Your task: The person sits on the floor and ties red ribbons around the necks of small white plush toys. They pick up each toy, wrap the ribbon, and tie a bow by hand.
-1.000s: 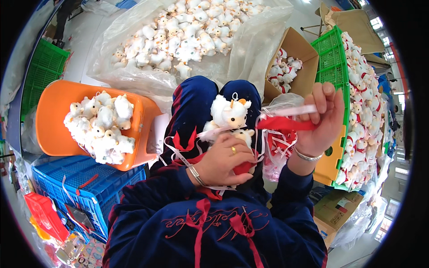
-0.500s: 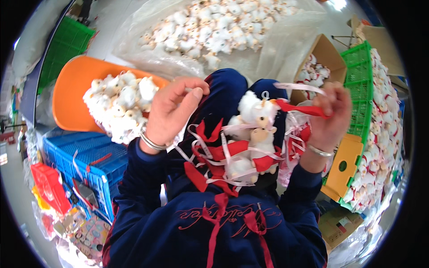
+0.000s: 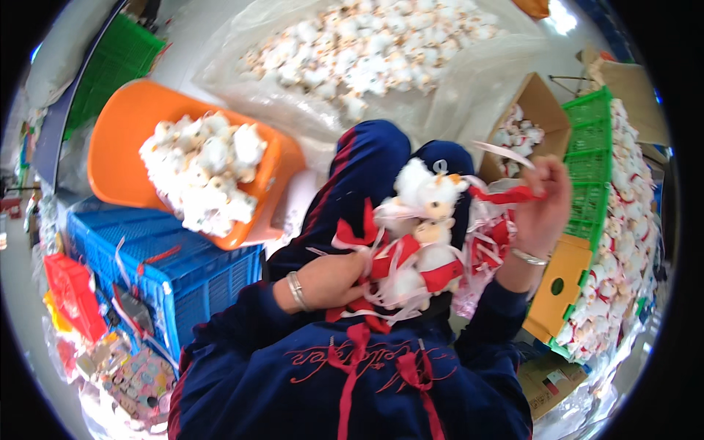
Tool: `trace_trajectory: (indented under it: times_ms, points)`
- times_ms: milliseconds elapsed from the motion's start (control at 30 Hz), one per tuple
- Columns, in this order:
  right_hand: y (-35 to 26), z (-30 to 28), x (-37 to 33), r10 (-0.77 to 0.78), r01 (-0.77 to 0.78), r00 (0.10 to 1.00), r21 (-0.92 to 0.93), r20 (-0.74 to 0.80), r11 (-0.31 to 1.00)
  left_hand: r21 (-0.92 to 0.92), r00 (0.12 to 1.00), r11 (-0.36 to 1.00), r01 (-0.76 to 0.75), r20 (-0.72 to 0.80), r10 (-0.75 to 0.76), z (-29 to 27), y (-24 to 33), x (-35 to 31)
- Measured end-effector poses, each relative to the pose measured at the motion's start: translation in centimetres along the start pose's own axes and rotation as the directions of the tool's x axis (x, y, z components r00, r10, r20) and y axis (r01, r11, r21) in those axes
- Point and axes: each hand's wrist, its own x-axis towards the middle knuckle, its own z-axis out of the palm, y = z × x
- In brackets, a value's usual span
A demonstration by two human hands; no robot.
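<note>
My right hand [image 3: 543, 202] is raised right of my lap, fingers closed on a red ribbon [image 3: 517, 195]; a pale pink ribbon [image 3: 506, 153] juts out by the same fingers. The red ribbon runs toward a small white plush toy [image 3: 422, 183] on my thighs. Below it lie another white plush toy [image 3: 438, 260] and a tangle of red cloth pieces [image 3: 392, 253] and pink ribbons. At the left edge of this heap rests my left hand [image 3: 331, 281], its fingertips reaching among the ribbons. What they grip, if anything, is hidden.
An orange bin [image 3: 121, 139] at left holds white plush toys, beside a blue crate [image 3: 209, 297]. More toys lie on plastic sheeting [image 3: 249, 99] ahead. To the right stand a cardboard box [image 3: 546, 110] with toys and a green crate [image 3: 590, 139], with a large toy heap [image 3: 623, 242] beyond.
My left hand has come down from beside the orange bin, moving right and toward me to the heap on my lap. My right hand stays raised with the red ribbon.
</note>
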Motion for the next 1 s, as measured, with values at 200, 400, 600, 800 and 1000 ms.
trace_trajectory:
  times_ms: [200,400,600,800,1000]
  points:
    - [2.4,3.0,0.1,0.087,-0.092,0.992,0.055,0.091,0.994,0.181,0.995,0.983,-0.027,-0.088,0.043,-9.9,3.3,-1.4]
    - [3.8,4.9,0.4,0.197,-0.202,0.977,0.062,0.077,0.977,-0.155,0.895,0.949,-0.275,-0.403,0.193,-11.5,4.9,8.1]
    - [3.5,6.4,0.7,0.189,-0.188,0.982,-0.065,0.014,0.980,-0.635,0.941,0.701,-0.324,-0.290,0.172,-9.8,4.6,15.2]
    - [3.0,3.1,2.1,0.152,-0.167,0.982,-0.145,-0.109,0.975,-0.722,0.953,0.633,-0.280,-0.290,0.091,-10.4,4.6,15.3]
    - [3.9,1.8,2.8,-0.276,0.176,0.960,-0.677,-0.042,0.714,-0.737,0.919,0.561,-0.376,-0.377,0.120,-10.8,4.6,16.6]
